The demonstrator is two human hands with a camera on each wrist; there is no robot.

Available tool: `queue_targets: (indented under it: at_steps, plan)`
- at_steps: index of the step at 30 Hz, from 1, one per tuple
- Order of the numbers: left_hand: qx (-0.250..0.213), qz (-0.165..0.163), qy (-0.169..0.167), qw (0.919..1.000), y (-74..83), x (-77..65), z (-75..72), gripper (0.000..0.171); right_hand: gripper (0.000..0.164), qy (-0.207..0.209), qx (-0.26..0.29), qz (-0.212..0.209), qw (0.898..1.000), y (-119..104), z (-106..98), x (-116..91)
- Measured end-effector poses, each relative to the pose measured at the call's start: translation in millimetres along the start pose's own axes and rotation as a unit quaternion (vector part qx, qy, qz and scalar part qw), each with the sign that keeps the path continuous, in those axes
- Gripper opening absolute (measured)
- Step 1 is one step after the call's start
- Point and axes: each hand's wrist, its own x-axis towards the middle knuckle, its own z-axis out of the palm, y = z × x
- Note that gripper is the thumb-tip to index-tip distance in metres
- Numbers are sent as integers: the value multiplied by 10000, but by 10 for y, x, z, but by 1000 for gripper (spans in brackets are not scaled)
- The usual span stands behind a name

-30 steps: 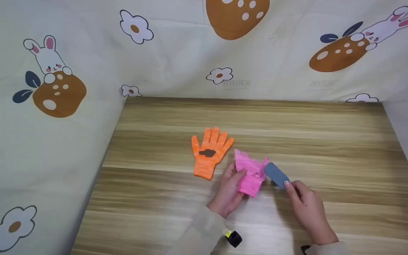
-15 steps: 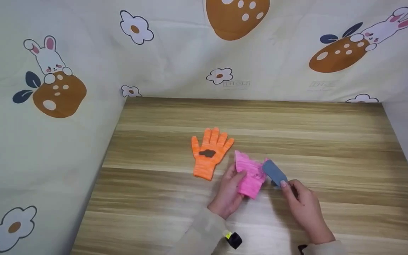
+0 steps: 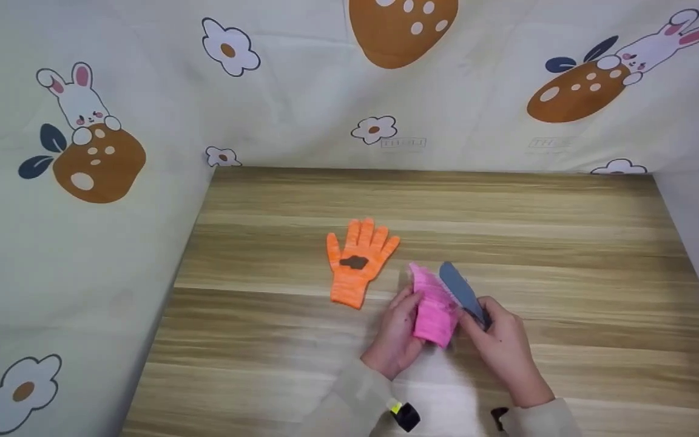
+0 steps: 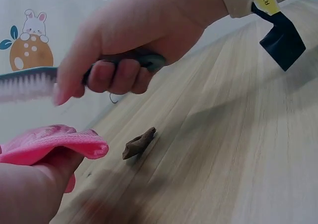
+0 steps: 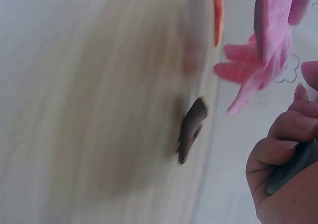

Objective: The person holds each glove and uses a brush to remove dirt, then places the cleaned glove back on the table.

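Observation:
My left hand (image 3: 393, 337) holds a pink knitted glove (image 3: 435, 312) above the table, cuff towards me. A dark smudge marks the glove's upper side. In my right hand (image 3: 507, 352) is a blue-grey scrubbing brush (image 3: 462, 292), my fingers curled round its handle. The left wrist view shows its white bristles (image 4: 27, 87) facing down, above the pink glove. From the right wrist view, the glove's fingers (image 5: 243, 70) hang loose beyond my left hand. An orange glove (image 3: 355, 267) lies flat on the table, left of my hands, a dark brown patch on its palm.
A small crumpled brown piece (image 4: 139, 143) lies on the wood-grain table (image 3: 252, 340) below my hands; the head view hides it. Printed cloth walls (image 3: 301, 79) stand behind and beside the table. A black wrist-camera piece (image 3: 407, 416) hangs at my left sleeve.
My right hand has moved left and the brush has turned more upright, now overlapping the pink glove's right edge. My left hand and the glove have shifted slightly right and nearer.

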Motion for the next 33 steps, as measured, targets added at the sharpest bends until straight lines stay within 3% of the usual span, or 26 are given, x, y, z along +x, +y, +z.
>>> queue_targets:
  at_steps: [6, 11, 18, 28, 33]
  plan:
    - [-60, -20, -66, 10000, 2, -11, 15, 38, 13, -65, 201, -215, 9995, -134, 108, 10]
    - [-249, -147, 9, 9996, -5, -20, 23, 47, 12, -106, 231, -143, 9996, -229, 184, 13]
    - [-248, -140, -176, 9994, -13, -19, 37, 53, 15, -199, 184, -131, 9995, -327, 273, 28]
    - [-144, -85, 105, 9998, -42, -18, 34, 54, 21, 41, -968, -350, 9947, -417, 363, 30]
    - [-143, -91, 279, 9995, -49, -14, 23, 55, 16, -130, -1015, -305, 9943, -481, 373, 28]
